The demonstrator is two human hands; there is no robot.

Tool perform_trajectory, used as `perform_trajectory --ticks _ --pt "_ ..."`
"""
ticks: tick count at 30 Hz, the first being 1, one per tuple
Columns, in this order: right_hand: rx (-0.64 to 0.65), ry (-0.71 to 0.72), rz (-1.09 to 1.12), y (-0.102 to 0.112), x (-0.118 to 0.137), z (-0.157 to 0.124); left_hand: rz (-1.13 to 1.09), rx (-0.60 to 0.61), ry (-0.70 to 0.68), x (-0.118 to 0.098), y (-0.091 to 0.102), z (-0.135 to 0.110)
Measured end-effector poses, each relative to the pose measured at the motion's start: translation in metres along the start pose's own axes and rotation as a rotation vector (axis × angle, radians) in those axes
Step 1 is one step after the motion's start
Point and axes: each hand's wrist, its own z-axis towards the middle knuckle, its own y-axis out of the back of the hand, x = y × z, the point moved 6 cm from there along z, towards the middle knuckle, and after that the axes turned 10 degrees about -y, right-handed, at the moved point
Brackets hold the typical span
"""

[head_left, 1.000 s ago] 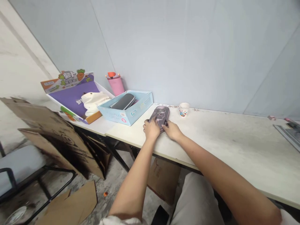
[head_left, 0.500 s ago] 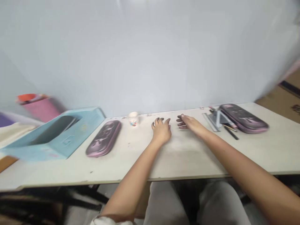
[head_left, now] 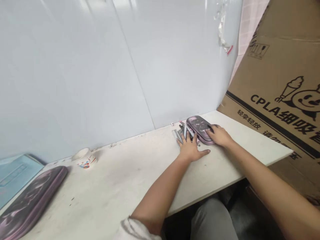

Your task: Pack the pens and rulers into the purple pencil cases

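Observation:
A dark pencil case (head_left: 198, 125) with purple-pink edges lies toward the right end of the table. My right hand (head_left: 221, 136) grips its right end, thumb across the top and fingers at the far side. Spread fingers of my left hand (head_left: 190, 149) reach over the stationery just left of that case. A clear ruler (head_left: 175, 136) and a triangular set square (head_left: 185, 130) show there, along with some pens or pencils partly hidden under the hand. Whether my left fingertips touch them I cannot tell.
A second dark pencil case (head_left: 32, 201) lies at the left, near a light blue box (head_left: 18, 176). By the wall stands a paper cup (head_left: 85, 158) with coloured marks. A large printed cardboard box (head_left: 270, 83) leans beside the table's right end.
The view has turned right. Both hands have moved right from the middle of the table: the right one onto the pencil case, the left one over the rulers and pens.

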Motion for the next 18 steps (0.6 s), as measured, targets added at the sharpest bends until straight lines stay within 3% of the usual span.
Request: perform_trajectory --ticks 4,8,18 --pt "0.015 -0.058 0.039 -0.015 0.012 0.008 0.011 -0.008 0.074 0.021 -0.002 0.013" --pt "0.016 -0.051 0.022 -0.022 0.038 0.009 0.028 -0.009 0.113 0.040 0.003 0.011" --pt "0.036 0.017 -0.069 -0.045 0.108 -0.031 0.078 -0.063 0.119 0.092 0.023 -0.037"
